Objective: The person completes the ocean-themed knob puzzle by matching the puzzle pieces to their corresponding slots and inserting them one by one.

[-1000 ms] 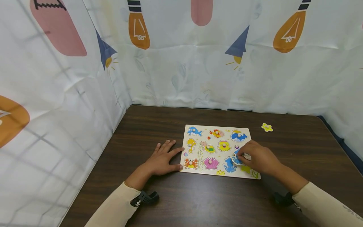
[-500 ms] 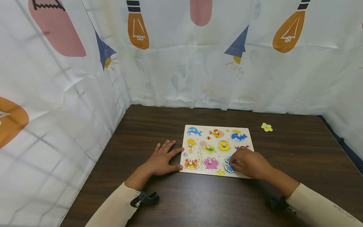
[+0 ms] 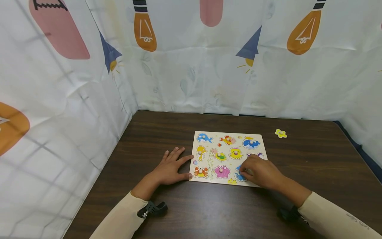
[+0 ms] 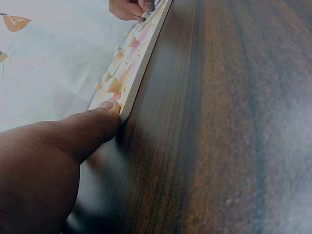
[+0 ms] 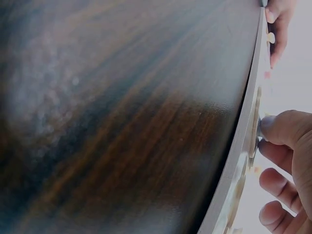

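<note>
On dark wood table: puzzle board; patterned curtains behind.

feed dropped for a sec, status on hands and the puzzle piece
Left hand flat on table, fingers against puzzle board edge. Right hand pinching blue piece by its knob, low on the board. Yellow flower piece loose on table, well clear.

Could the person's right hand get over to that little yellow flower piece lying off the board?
Probably yes. The yellow flower piece lies alone on the table beyond the puzzle board, nothing between. But the right hand now pinches a blue piece.
</note>
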### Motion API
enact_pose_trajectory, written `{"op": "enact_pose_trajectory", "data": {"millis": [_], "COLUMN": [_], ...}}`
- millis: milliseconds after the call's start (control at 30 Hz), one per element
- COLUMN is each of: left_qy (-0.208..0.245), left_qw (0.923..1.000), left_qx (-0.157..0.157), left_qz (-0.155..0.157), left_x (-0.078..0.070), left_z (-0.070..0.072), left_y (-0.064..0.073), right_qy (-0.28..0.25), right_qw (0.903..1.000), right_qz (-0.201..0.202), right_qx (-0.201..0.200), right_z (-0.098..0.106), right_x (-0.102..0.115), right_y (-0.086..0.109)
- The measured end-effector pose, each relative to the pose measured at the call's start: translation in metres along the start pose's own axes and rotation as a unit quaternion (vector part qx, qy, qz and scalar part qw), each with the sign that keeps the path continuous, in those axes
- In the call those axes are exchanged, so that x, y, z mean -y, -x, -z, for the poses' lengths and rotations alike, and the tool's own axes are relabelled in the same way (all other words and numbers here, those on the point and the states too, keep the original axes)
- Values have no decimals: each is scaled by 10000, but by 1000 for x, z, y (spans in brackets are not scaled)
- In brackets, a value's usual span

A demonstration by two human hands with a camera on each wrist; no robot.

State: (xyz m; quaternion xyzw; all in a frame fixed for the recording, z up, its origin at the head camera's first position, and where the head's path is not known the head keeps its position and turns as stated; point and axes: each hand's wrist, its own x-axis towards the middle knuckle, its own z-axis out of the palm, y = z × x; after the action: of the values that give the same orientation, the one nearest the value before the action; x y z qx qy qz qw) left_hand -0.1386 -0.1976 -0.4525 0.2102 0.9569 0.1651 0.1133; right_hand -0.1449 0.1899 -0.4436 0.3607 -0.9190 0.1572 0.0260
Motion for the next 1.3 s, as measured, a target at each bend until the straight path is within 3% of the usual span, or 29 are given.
{"op": "enact_pose_trajectory", "data": {"millis": [767,933,1200,1300], "left_qy": [-21,-6,15,-12], "left_qw": [10000,10000,10000,10000], "left_qx": [69,39,7,14], "left_qz": [66,39,25,39], "left_x": [4,4,1,1], "left_z": [-2,-3,-1,-1], "left_y": [-1,-1,0,0], "right_qy": [-32,47,117,197], "right_qw": [9996,9987,9888,9864], "right_qz": [-103,-479,-1486,-1631], "right_qx": [266,148,85,26], "right_z": [6,17,34,39], "right_x": [-4,-18,-63,-80], "right_y": [0,0,6,9]}}
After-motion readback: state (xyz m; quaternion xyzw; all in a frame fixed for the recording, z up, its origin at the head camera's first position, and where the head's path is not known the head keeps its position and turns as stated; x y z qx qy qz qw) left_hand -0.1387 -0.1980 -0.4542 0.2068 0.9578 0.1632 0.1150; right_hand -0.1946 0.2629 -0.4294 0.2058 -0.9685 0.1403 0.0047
